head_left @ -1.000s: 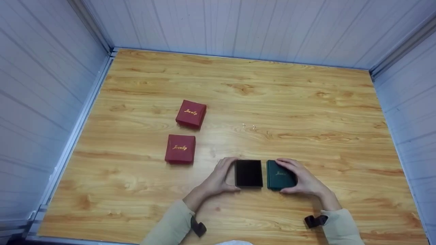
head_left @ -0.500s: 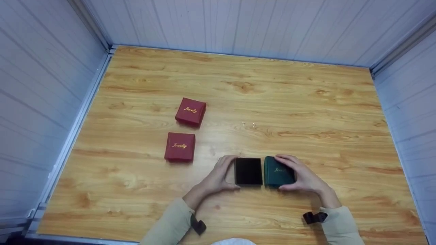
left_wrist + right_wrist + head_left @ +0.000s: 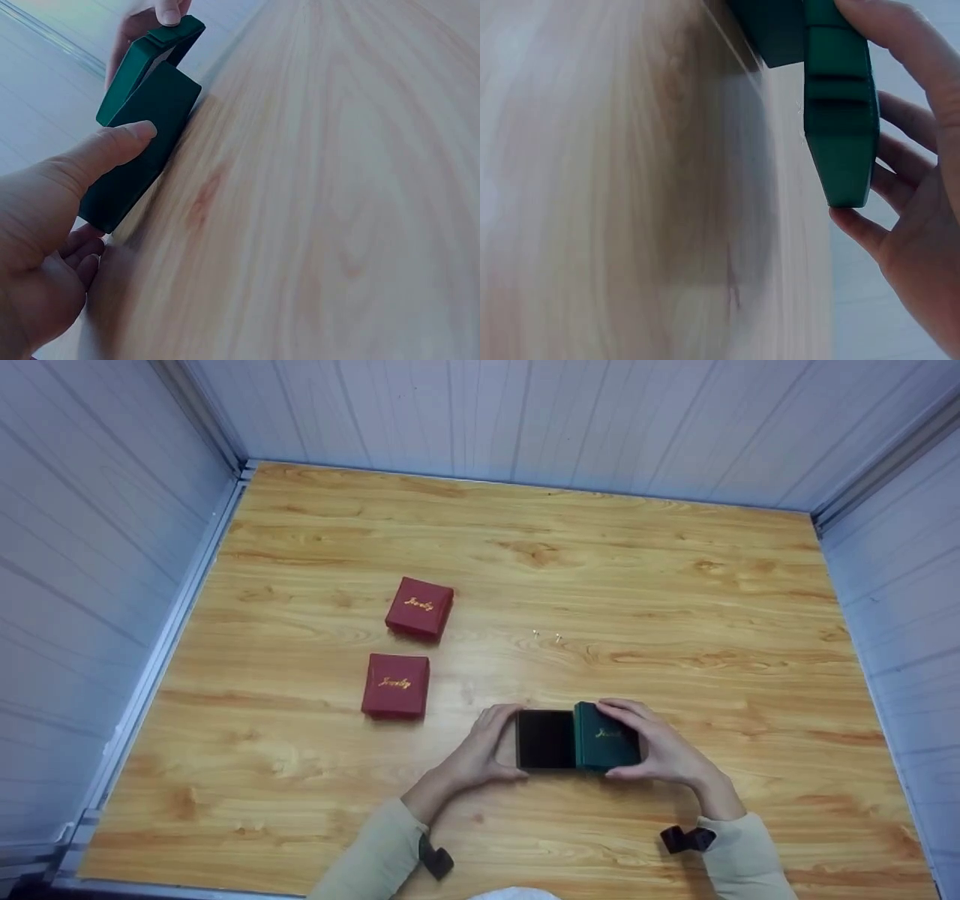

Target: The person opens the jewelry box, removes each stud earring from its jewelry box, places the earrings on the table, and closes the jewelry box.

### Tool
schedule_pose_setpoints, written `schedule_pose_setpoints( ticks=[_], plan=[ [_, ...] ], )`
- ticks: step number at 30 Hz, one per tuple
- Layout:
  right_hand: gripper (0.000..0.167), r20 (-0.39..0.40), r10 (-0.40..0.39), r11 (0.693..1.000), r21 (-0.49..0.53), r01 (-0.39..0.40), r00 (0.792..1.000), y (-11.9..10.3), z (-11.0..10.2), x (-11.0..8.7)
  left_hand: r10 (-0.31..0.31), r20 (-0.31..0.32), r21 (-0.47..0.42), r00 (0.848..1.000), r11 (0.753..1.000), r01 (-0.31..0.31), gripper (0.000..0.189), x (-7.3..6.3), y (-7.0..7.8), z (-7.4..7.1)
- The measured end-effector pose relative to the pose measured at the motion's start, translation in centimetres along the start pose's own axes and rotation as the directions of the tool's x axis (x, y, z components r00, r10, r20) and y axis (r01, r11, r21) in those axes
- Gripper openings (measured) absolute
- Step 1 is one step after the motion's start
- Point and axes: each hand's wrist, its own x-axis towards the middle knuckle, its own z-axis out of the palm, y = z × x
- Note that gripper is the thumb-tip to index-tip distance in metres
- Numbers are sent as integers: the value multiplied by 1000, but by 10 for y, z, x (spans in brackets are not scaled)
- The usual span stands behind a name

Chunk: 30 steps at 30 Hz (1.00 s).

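On the wood table (image 3: 697, 600), nr its front edge, L hand (image 3: 474, 754) grips the dark box base (image 3: 129, 178) by opp. sides & R hand (image 3: 673, 750) holds the tilted green lid (image 3: 607, 742) at base's R edge, both prob. light, stiff card, best held by side walls.

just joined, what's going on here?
A person's left grip holds an open-topped dark green square box on the wood-grain table. The right grip holds a tilted, gold-lettered green square lid-like piece at the box's right edge, not seated on it. Two red square boxes sit to the left; two tiny shiny items lie beyond.
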Motion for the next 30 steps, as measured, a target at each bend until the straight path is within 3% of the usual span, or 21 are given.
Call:
schedule_pose_setpoints(
  ticks=[5, 13, 30],
  plan=[
    [86, 20, -2, 1000, 7, 2, 1000, 0, 4, 4, 7, -8, 3, 1000, 1000, -7, 96, -1, -1, 0],
    [88, 47, -19, 999, -39, 21, 999, 25, 16, 5, 5, -9, 4, 1000, 1000, -5, 96, -1, -2, 1],
    [88, 54, -60, 995, -76, 64, 997, 17, 29, 19, 24, -8, 9, 1000, 1000, -24, 95, -1, -3, 1]
  ],
)
